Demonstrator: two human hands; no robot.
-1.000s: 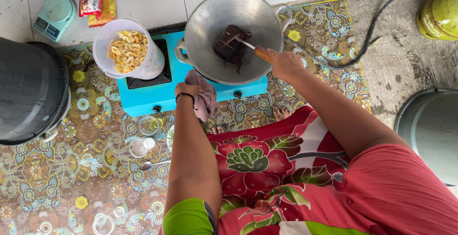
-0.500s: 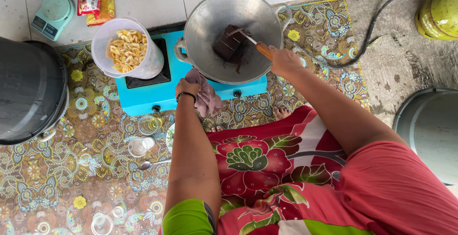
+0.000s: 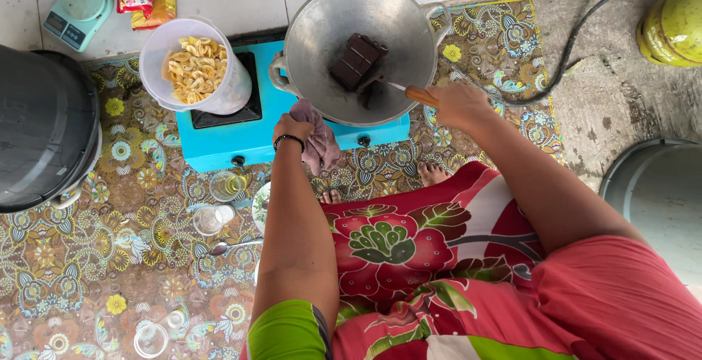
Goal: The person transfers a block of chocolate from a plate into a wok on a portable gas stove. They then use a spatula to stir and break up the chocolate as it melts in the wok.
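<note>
Head view: right hand [image 3: 459, 104] closed round wooden handle of spatula [image 3: 401, 89], long axis near level, blade end pointing left into wok [image 3: 358, 49], touching dark chocolate slab [image 3: 356, 60]. Slab lying tilted, long axis running lower left to upper right. Left hand [image 3: 294, 127] clenched on pink cloth [image 3: 320, 141] at wok's near rim. Wok sitting on blue stove [image 3: 241, 137]; tub of chips [image 3: 194, 67] beside it.
</note>
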